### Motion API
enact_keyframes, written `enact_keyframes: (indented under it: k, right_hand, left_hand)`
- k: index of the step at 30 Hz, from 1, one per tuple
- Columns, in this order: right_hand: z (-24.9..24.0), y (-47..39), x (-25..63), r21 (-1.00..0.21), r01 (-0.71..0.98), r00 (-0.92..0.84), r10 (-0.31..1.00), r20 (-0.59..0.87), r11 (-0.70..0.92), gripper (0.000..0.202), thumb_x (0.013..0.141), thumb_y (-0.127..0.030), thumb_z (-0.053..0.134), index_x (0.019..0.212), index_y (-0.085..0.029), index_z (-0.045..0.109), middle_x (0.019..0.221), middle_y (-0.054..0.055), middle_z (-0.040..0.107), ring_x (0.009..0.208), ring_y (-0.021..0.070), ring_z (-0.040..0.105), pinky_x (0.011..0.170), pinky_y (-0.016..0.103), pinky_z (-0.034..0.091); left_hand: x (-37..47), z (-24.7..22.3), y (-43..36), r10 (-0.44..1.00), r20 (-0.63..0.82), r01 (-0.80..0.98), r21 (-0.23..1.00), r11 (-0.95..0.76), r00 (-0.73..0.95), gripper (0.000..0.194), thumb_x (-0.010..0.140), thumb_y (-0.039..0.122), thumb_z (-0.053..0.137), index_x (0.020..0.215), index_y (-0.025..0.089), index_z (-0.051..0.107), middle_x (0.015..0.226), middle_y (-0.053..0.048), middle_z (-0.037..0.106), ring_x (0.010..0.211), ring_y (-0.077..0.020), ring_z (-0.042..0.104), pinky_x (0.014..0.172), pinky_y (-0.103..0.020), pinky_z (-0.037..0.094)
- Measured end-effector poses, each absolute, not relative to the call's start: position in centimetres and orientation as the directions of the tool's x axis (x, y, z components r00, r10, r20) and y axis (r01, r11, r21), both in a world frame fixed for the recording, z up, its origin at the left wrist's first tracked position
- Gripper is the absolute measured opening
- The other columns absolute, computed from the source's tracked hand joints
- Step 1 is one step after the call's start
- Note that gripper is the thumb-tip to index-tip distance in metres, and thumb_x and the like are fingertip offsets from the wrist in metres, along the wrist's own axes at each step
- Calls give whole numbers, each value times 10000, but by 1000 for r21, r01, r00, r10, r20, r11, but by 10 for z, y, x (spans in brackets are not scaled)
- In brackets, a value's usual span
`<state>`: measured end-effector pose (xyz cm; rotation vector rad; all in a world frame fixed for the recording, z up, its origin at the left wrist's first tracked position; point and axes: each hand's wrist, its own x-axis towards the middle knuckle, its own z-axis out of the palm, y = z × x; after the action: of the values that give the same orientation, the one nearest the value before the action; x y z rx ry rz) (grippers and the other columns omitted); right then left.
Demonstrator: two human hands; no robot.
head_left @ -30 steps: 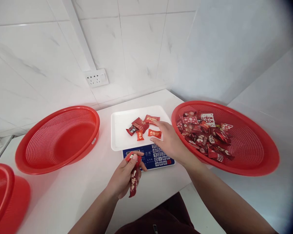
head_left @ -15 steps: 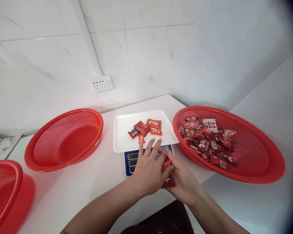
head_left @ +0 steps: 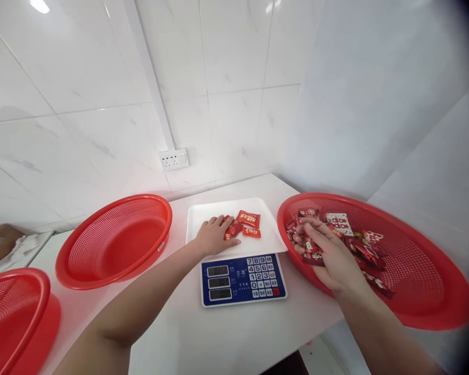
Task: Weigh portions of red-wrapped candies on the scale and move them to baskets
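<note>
My left hand [head_left: 216,237] is over the white tray [head_left: 201,212], its fingers on red candy packets [head_left: 235,228] and partly covering them. Beside it on the tray lie a larger red packet [head_left: 249,219] and a small orange-red one [head_left: 252,233]. Under the tray's front edge shows a blue scale [head_left: 242,284] with number keys and three displays. My right hand [head_left: 323,250] is at the left side of the large red basket [head_left: 421,265], fingers curled around dark red packets [head_left: 313,256]. More wrapped candies [head_left: 369,250] lie in that basket.
A red basket [head_left: 130,250] without candies stands left of the tray. Part of another red basket [head_left: 13,312] is at the left edge. A cardboard box [head_left: 2,242] and white cloth are at the far left. A socket [head_left: 174,159] is on the tiled wall.
My hands have moved apart from above the scale: the left forward onto the tray's candies, the right over to the large basket. The scale's keypad is now uncovered. The camera view has shifted upward.
</note>
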<state>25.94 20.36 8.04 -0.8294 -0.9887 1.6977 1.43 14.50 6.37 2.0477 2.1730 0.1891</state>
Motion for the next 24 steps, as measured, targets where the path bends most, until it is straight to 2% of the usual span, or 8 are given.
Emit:
enact_keyframes:
  k: [3, 5, 8, 14, 19, 22, 24]
  right_hand:
    - [74, 203, 255, -900, -379, -317, 944, -95, -218, 300, 599, -353, 759, 829, -236, 607, 720, -28, 584, 611, 99, 522, 463, 191, 426]
    - [71, 202, 253, -898, -379, -320, 943, -97, -221, 302, 592, -353, 765, 822, -231, 612, 715, -25, 584, 612, 98, 514, 461, 188, 426]
    - [69, 202, 253, -902, -373, -321, 942, -96, -219, 306, 588, -360, 771, 822, -232, 620, 717, -23, 585, 621, 95, 509, 463, 180, 429]
    - [65, 211, 266, -913, -362, -255, 962, -95, -186, 276, 589, -351, 767, 806, -256, 627, 734, -24, 572, 642, 105, 520, 459, 181, 442]
    - [64, 215, 272, -916, -375, -214, 975, -64, -143, 234, 592, -345, 757, 769, -266, 626, 741, -9, 553, 640, 128, 508, 431, 212, 447]
    - [66, 215, 272, -908, -392, -209, 976, -67, -146, 248, 577, -342, 766, 765, -260, 625, 722, -12, 548, 631, 124, 504, 431, 207, 439]
    - [67, 215, 271, -903, -403, -220, 973, -64, -150, 261, 580, -341, 768, 778, -249, 626, 714, -16, 553, 628, 116, 505, 435, 197, 431]
  left_hand:
    - [16, 60, 150, 998, 18, 988, 143, 55, -58, 466, 868, 450, 462, 1264, 205, 452, 1225, -118, 543, 1117, -275, 506, 900, -461, 423]
    - [18, 61, 151, 998, 30, 991, 121, 59, -63, 333, 881, 359, 491, 1162, 183, 526, 1146, -90, 576, 1006, -222, 566, 832, -425, 476]
    - [14, 67, 149, 994, 55, 991, 102, 85, -91, 254, 893, 326, 484, 1076, 172, 570, 1078, -70, 600, 921, -183, 591, 777, -378, 500]
    - [-36, 100, 106, 938, 152, 949, 85, 303, -313, 353, 939, 381, 295, 997, 240, 614, 1010, -61, 604, 946, -206, 585, 684, -274, 455]
    - [-98, 127, 44, 806, 165, 822, 79, 563, -568, 400, 902, 448, 287, 1055, 224, 581, 1022, -108, 603, 872, -285, 613, 612, -338, 461]
    - [-114, 126, 33, 795, 151, 809, 91, 580, -587, 530, 846, 524, 375, 1240, 178, 452, 1241, -183, 512, 1066, -372, 537, 732, -432, 471]
    - [-105, 118, 46, 843, 146, 855, 107, 507, -518, 628, 841, 543, 382, 1338, 162, 335, 1398, -195, 368, 1249, -376, 381, 887, -474, 413]
